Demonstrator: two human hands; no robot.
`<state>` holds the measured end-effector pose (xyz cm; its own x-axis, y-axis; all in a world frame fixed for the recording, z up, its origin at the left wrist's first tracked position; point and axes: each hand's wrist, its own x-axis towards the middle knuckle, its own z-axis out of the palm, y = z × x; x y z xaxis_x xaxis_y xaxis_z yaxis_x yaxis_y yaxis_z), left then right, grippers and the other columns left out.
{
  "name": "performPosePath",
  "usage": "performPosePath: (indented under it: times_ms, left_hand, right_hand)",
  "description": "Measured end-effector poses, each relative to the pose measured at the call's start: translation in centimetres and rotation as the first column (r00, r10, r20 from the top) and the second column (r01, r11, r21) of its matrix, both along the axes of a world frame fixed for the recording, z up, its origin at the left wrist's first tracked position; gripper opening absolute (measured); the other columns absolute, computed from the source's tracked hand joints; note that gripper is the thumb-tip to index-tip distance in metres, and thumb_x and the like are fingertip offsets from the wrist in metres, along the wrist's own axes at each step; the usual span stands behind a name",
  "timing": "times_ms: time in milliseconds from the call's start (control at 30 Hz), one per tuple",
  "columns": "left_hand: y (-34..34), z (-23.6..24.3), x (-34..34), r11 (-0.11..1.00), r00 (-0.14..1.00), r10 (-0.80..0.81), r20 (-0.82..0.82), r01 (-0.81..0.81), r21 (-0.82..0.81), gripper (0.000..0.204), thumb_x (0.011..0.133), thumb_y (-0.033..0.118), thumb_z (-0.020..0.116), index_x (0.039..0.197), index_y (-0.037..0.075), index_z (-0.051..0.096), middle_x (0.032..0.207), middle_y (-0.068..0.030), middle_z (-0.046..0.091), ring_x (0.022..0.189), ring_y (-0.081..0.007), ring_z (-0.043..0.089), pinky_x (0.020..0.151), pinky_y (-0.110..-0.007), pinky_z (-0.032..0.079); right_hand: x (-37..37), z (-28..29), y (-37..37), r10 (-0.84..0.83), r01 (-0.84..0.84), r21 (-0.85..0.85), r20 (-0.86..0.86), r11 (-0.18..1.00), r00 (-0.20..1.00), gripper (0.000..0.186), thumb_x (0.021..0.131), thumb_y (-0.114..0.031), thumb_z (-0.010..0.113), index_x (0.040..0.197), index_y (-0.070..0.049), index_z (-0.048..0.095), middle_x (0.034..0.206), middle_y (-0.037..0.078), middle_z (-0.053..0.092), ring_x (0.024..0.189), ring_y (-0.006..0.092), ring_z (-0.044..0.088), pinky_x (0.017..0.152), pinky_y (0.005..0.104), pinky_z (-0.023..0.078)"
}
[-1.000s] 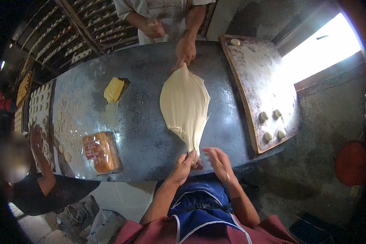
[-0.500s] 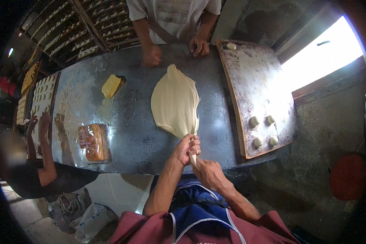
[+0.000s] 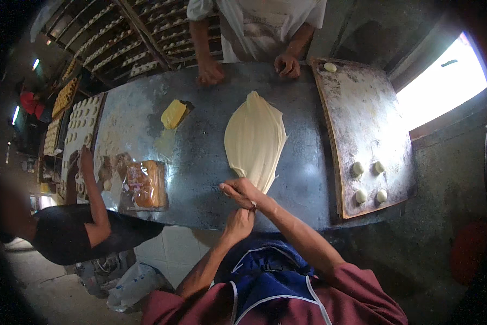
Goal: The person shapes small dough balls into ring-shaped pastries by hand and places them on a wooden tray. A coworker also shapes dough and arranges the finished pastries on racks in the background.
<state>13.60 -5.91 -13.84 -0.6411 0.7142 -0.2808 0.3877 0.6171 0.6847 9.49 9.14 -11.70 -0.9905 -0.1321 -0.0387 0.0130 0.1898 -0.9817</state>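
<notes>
A broad, smooth, pale sheet of dough (image 3: 257,138) lies on the dark table, narrowing to a neck at its near end. My right hand (image 3: 243,190) is curled over that neck, its arm crossing in from the right. Just below it, closer to my body, my left hand (image 3: 239,223) is closed in a fist. A bit of pale dough shows between the two hands; most of what the left fingers grip is hidden.
Left of the sheet lie yellow fat on a wrapper (image 3: 174,115) and bagged bread (image 3: 146,184). A board (image 3: 357,119) with several dough balls stands right. Opposite, a person rests closed hands on the table (image 3: 200,146); at left another person reaches over a dough tray (image 3: 81,124).
My right hand has gone from the dough's tail up over its neck, now above my left hand. My left hand has shifted down and left. The whole view has swung, moving everything rightward.
</notes>
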Motion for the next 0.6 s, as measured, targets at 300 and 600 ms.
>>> performPosePath:
  times_ms: [300,600]
  left_hand:
    - [-1.0,15.6,-6.7,0.832,0.971,-0.123,-0.204,0.212,0.512,0.015,0.093,0.006,0.046,0.093,0.003,0.06,0.096,-0.0117,0.065,0.095,-0.0318,0.06,0.111,-0.054,0.031]
    - [-2.9,-1.6,-12.2,0.9,0.773,0.436,-0.461,-0.363,0.242,0.043,0.093,0.012,0.067,0.126,-0.003,0.043,0.119,-0.0219,0.053,0.109,-0.0391,0.053,0.098,-0.056,0.04]
  right_hand:
    - [8.1,0.2,2.5,-0.281,0.307,0.127,-0.187,0.943,0.941,0.022,0.101,-0.024,0.055,0.102,-0.002,0.056,0.103,0.02,0.053,0.099,0.0403,0.054,0.085,0.048,0.045]
    - [10.7,-2.9,10.7,-0.518,0.498,0.811,-0.296,0.308,0.802,0.059,0.083,-0.046,0.073,0.122,-0.007,0.053,0.121,0.021,0.047,0.114,0.0389,0.046,0.095,0.0512,0.037]
